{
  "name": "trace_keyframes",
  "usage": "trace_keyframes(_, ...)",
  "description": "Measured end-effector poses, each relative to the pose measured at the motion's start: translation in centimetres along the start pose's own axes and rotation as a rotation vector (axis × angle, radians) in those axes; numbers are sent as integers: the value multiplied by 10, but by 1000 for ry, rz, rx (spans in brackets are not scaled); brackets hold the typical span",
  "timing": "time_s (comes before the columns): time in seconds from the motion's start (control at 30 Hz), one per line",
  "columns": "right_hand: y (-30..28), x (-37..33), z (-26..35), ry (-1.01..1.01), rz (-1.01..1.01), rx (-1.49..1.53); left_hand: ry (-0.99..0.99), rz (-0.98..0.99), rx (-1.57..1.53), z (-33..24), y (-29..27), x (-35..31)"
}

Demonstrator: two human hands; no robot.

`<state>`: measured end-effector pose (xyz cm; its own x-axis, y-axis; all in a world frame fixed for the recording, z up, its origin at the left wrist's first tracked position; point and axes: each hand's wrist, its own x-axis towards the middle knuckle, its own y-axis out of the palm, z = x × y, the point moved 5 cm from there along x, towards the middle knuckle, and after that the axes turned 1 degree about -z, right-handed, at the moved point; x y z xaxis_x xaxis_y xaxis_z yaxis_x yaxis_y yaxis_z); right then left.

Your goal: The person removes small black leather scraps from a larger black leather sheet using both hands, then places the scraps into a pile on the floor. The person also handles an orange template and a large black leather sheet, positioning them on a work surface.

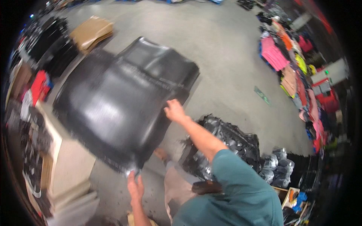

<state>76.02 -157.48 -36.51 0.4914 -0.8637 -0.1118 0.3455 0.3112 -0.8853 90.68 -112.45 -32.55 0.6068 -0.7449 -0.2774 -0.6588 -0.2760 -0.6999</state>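
Note:
A large, smooth, glossy black sheet (109, 109), bulging in the middle, spreads out in front of me, left of centre. Its material I cannot tell for sure. My right hand (174, 110) is closed on the sheet's right edge. At the near corner, the fingertips of my left hand (135, 187) pinch the sheet. Beyond it lies another glossy black sheet (154, 58), partly covered, with a bent far edge. What supports the sheets is hidden beneath them.
Right of my legs sits a heap of crumpled black material (226, 139). Wrapped grey bundles (279, 165) stand beyond it. Brown sheets (92, 32) lie at far left, near a pale board (69, 162). Colourful folded textiles (273, 54) line the right side.

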Motion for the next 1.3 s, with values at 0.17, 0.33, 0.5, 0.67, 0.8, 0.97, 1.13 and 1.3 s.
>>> trace_keyframes(0.17, 25, 61, 19, 184, 135, -9, -8, -23, 283, 33, 6, 140)
trace_keyframes(0.33, 15, 82, 17, 162, 180, -102, -221, 52, 415, 33, 26, 164)
trace_keyframes(0.5, -1, 101, 10, 235, 169, -173, -203, 24, 378, 25, 24, 158)
trace_keyframes(0.67, -3, 105, 16, 289, 210, -234, -226, 38, 361, 31, 29, 160)
trace_keyframes(0.8, -13, 111, 18, 239, 77, -309, -258, 55, 358, 35, 32, 160)
trace_keyframes(0.97, -12, 113, 33, 227, 275, -189, -219, 48, 423, 22, 30, 164)
trace_keyframes(1.13, 16, 47, 144, -7, 430, 36, -313, 258, 209, 13, -3, 181)
trace_keyframes(1.3, 39, -27, 263, -150, 341, 182, -401, 204, -763, -8, -107, 247)
